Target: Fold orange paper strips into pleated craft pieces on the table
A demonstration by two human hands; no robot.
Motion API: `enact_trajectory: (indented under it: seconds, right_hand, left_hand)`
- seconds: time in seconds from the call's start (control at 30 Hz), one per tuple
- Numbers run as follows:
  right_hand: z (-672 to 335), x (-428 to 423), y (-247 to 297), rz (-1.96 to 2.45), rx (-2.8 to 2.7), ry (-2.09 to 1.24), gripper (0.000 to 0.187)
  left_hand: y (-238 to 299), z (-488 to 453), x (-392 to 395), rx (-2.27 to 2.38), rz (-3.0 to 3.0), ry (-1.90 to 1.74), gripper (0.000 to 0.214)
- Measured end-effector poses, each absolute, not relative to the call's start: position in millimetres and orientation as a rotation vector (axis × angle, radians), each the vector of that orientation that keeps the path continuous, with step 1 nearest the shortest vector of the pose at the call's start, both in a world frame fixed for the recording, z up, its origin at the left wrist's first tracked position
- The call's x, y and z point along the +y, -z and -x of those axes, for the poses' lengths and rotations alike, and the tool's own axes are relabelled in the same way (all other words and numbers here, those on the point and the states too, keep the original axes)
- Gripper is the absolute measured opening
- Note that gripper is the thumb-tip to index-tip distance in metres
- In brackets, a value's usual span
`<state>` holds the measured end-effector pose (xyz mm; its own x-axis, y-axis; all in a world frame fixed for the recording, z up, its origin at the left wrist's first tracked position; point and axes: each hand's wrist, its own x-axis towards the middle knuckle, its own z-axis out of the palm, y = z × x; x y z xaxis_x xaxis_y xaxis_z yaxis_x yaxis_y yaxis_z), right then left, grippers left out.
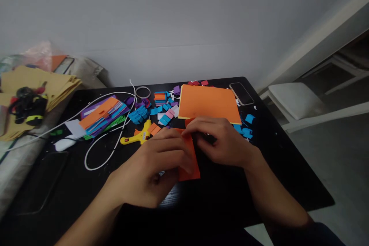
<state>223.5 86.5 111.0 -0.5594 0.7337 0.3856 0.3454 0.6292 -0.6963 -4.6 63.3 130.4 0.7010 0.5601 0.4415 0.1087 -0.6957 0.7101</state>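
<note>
An orange piece of paper [191,161] is between my two hands, above the black table. My left hand [161,161] is closed on its left side, the fingers curled across it and covering much of the sheet. At the top edge, the fingertips of my right hand [217,138] pinch the same paper. Just behind my hands lies a larger orange sheet [210,102] on top of a yellow one. A yellow glue gun [141,135] rests to the left of my left hand.
Folded coloured papers [105,115] are stacked at the left near a white cable [95,161] and a white mouse [65,144]. Small blue paper pieces [138,114] and a tape ring [143,92] lie farther back. A phone [242,93] is at the back right, a white chair [296,100] beyond the table.
</note>
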Motion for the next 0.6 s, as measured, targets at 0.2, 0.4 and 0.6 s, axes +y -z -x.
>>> enact_trajectory:
  seconds: [0.2, 0.4, 0.6]
  right_hand:
    - [-222, 85, -118, 0.869, -2.13, -0.788, 0.017]
    - [-216, 84, -114, 0.96, -2.059, -0.805, 0.009]
    - [-213, 82, -114, 1.064, -2.012, -0.906, 0.008]
  left_hand:
    - [-130, 7, 63, 0.519, -2.26, -0.878, 0.031]
    - [-132, 6, 61, 0.51, -2.317, -0.948, 0.027]
    - [-133, 7, 54, 0.492, -2.343, -0.949, 0.026]
